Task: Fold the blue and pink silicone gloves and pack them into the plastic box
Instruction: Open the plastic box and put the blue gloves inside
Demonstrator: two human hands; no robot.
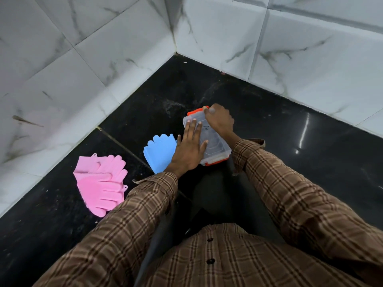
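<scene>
We look down into a corner where two walls meet a dark floor. The left wall (68, 65) and the right wall (300, 48) are both clad in large glossy white tiles veined with grey, marble-like, with thin pale grout lines between them. The floor (300, 154) is polished black tile, dusted with pale specks and smudges near the corner, and a thin seam (122, 145) crosses it. At right we see bright streaks of reflected light (304, 133) on its surface.

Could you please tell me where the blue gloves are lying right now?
In the head view, the blue gloves lie on the black floor just left of centre, between the pink gloves and the plastic box, partly hidden by the left hand.
</scene>
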